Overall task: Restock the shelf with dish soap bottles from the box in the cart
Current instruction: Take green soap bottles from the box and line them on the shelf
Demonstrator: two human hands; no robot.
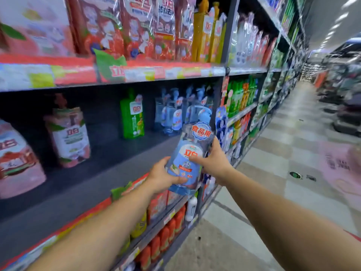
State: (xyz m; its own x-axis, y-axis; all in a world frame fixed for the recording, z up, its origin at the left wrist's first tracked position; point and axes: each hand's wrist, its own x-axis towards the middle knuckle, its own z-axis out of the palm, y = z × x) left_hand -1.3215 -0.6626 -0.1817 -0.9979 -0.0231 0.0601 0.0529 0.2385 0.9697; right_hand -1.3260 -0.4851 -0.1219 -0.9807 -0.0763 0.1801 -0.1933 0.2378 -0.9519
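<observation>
Both hands are on one blue pump bottle of dish soap [187, 159], held up just in front of the dark middle shelf [82, 173]. Left hand [164, 177] cups the base with fingers wrapped around it, and right hand [213, 161] grips the side, thumb across the label. More blue bottles [175, 112] sit at the back of that shelf.

Blue bottle [187, 157] reads "立白" (its neck tag [201, 131]: "食品用").
</observation>
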